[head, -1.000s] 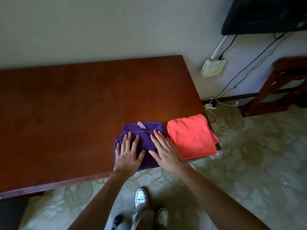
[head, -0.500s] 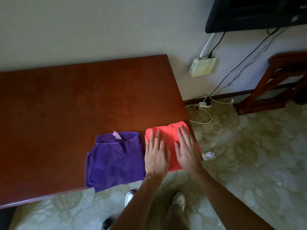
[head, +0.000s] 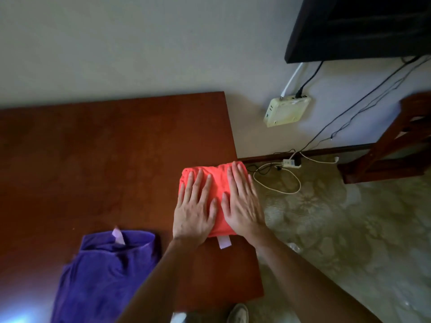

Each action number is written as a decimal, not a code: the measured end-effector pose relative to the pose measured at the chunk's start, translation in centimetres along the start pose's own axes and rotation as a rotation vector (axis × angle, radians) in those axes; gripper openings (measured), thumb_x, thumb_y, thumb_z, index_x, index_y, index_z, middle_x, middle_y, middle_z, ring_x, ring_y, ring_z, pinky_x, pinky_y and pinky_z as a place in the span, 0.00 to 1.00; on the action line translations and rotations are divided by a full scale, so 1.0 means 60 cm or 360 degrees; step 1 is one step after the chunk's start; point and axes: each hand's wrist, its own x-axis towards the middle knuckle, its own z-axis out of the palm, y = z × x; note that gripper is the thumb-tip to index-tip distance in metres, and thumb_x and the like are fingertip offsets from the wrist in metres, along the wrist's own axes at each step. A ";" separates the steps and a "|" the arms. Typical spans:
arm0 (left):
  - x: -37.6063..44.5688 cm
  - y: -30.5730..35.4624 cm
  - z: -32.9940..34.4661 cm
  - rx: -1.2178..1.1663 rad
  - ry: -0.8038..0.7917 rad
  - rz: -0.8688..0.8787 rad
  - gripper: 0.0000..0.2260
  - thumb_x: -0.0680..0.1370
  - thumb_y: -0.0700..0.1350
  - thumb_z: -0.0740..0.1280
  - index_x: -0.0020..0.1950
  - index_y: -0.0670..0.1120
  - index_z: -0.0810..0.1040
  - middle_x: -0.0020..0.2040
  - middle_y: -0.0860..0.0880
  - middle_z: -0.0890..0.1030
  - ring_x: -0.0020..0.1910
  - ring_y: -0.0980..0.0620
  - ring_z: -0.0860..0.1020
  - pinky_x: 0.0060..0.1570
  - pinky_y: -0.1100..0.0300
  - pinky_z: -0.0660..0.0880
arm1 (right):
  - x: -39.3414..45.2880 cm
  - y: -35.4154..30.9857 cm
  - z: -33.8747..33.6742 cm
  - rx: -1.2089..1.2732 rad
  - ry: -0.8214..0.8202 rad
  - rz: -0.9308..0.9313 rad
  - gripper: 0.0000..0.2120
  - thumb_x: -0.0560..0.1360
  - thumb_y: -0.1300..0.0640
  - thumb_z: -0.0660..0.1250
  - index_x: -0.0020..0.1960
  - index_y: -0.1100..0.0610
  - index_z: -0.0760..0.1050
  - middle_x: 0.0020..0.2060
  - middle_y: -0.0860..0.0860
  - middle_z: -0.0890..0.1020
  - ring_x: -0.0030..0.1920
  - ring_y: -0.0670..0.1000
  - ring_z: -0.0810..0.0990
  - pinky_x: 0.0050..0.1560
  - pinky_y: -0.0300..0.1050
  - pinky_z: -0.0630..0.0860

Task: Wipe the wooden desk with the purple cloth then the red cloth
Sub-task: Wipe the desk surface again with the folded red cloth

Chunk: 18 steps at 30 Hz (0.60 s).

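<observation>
A folded red cloth (head: 218,180) lies near the right edge of the dark wooden desk (head: 93,159). My left hand (head: 194,210) and my right hand (head: 242,203) both press flat on it, fingers straight, side by side. A small white tag sticks out from the cloth's near edge. The purple cloth (head: 105,273) lies crumpled at the desk's near left, with a pale tag on top, and neither hand touches it.
The desk's right edge runs close past my right hand. Beyond it lie patterned carpet, white and black cables with a plug strip (head: 290,163), a white box (head: 286,110) on the wall, and a wooden chair frame (head: 391,157). My shoes show below.
Both hands left the purple cloth and came down flat on the red cloth. They have since pushed the red cloth farther from the desk's near edge.
</observation>
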 end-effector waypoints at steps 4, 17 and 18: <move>0.115 -0.054 -0.005 -0.0027 0.0057 0.0011 0.28 0.83 0.57 0.53 0.80 0.47 0.63 0.82 0.46 0.60 0.83 0.47 0.51 0.80 0.45 0.53 | 0.121 0.014 0.028 0.0038 0.0079 -0.0068 0.30 0.83 0.53 0.53 0.81 0.66 0.56 0.81 0.61 0.60 0.83 0.57 0.54 0.81 0.57 0.59; 0.484 -0.200 0.004 -0.0014 0.0113 0.0038 0.29 0.81 0.58 0.52 0.81 0.48 0.62 0.81 0.45 0.61 0.82 0.45 0.53 0.80 0.44 0.52 | 0.502 0.064 0.108 -0.0196 0.0308 -0.0127 0.29 0.83 0.52 0.54 0.79 0.67 0.62 0.78 0.64 0.67 0.81 0.60 0.62 0.81 0.55 0.60; 0.491 -0.204 0.005 -0.0009 0.0102 0.0031 0.29 0.81 0.58 0.51 0.81 0.49 0.62 0.81 0.45 0.61 0.82 0.45 0.53 0.80 0.44 0.51 | 0.508 0.064 0.111 -0.0194 0.0314 -0.0110 0.29 0.83 0.52 0.53 0.79 0.67 0.63 0.78 0.64 0.67 0.80 0.60 0.62 0.81 0.55 0.60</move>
